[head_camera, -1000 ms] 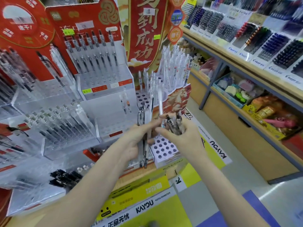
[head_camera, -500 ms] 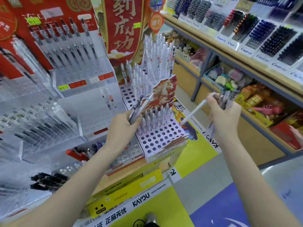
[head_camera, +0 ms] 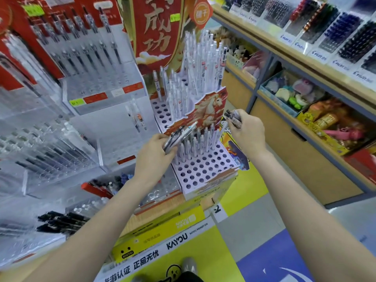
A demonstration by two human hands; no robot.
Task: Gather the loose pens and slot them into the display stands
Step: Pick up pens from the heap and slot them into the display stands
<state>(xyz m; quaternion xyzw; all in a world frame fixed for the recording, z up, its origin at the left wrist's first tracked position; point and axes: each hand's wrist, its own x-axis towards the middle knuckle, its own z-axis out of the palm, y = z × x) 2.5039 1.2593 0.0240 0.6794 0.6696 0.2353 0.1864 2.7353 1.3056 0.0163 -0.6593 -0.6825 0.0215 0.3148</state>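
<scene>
acrylic racks [head_camera: 46, 143] blurred, shelf labels [head_camera: 317, 54] unreadable

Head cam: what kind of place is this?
Most likely a stationery shop aisle. A tiered cardboard stand with punched holes holds upright pens, a wall shelf carries racks of boxed pens with price labels, and each hand, left hand and right hand, grips loose pens.

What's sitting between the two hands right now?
In the head view, white pens standing in the perforated stand lie between left hand and right hand.
</scene>
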